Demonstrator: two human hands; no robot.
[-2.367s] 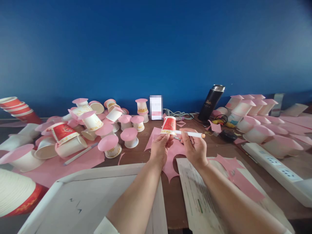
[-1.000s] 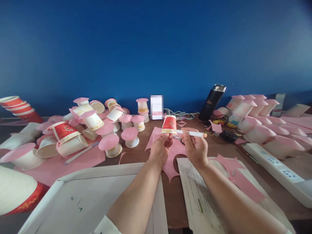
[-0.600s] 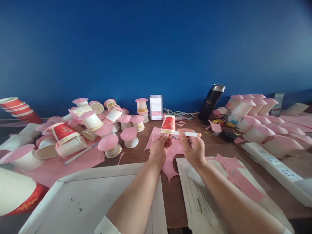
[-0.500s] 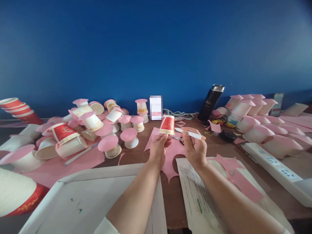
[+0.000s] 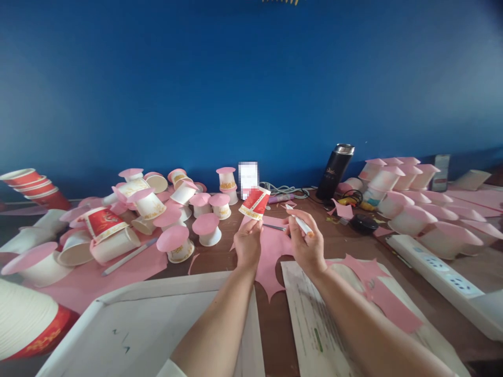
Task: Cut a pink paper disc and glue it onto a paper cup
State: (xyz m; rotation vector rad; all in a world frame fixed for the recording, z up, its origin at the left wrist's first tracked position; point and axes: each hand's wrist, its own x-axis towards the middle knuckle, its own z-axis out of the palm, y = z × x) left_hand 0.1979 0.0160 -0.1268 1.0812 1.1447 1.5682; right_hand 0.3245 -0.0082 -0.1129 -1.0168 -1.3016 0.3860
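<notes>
Blue wall (image 5: 176, 84) behind, left grip (image 5: 248, 245) holds a red cup (image 5: 255, 203), right grip (image 5: 308, 250) a pen (image 5: 304, 225).

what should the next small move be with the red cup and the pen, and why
I'd probably bring the white pen over to the red cup: the right hand already holds the pen, a gap separates it from the cup, and the left hand grips the tilted cup near its rim.
</notes>
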